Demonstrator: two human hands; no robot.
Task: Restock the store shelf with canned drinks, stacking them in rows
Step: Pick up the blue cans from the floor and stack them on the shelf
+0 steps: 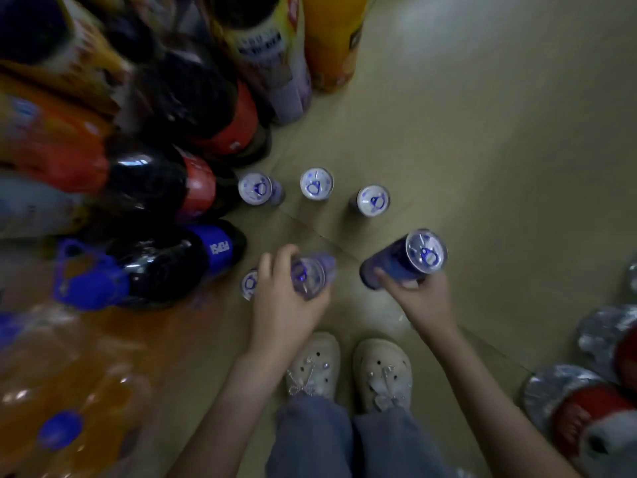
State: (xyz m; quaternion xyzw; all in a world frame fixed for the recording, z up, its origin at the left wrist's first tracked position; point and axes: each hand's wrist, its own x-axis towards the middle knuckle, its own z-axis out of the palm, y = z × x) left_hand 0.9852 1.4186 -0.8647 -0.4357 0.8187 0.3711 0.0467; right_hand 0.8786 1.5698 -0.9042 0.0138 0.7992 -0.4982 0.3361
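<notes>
Three blue cans with silver tops stand on the floor in a loose row: one (256, 188) by the big bottles, one (316, 184) in the middle, one (373, 200) to the right. My left hand (282, 298) grips another blue can (312, 276) from above, low over the floor. Just left of it, partly hidden by my fingers, stands one more can (249, 284). My right hand (418, 298) holds a tilted blue can (410, 258) by its body, its top facing up and to the right.
Large cola and orange soda bottles (165, 188) crowd the left side, and tall bottles (331, 39) stand at the back. Wrapped cans or bottles (586, 401) lie at the right edge. My feet in light clogs (348, 370) stand on the beige floor (482, 150).
</notes>
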